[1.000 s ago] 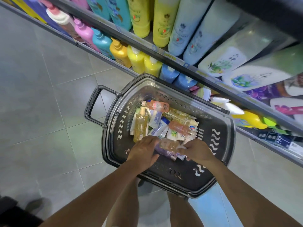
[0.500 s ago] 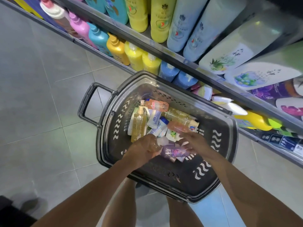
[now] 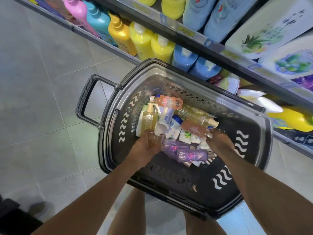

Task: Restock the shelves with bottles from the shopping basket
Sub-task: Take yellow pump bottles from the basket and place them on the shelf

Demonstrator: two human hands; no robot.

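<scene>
A dark grey shopping basket (image 3: 250, 141) stands on the floor below me, holding several small bottles and tubes. My left hand (image 3: 144, 148) is inside it and grips a small clear bottle (image 3: 153, 139). My right hand (image 3: 220, 141) reaches in from the right, its fingertips at the end of a pink bottle (image 3: 193, 127); whether they hold it is hidden. A purple bottle (image 3: 193, 155) lies loose between my hands. An amber pump bottle (image 3: 149, 118) and an orange-pink bottle (image 3: 169, 101) lie further back.
Shelves (image 3: 191, 33) run diagonally behind the basket, packed with large pink, teal, yellow and blue bottles and white refill packs. The basket's handle (image 3: 84, 100) sticks out to the left over grey floor tiles (image 3: 42, 82). My legs stand under the basket's near edge.
The purple bottle has left my hands and now lies in the basket. My left hand now grips a small clear bottle. My right hand has shifted back toward the pink bottle.
</scene>
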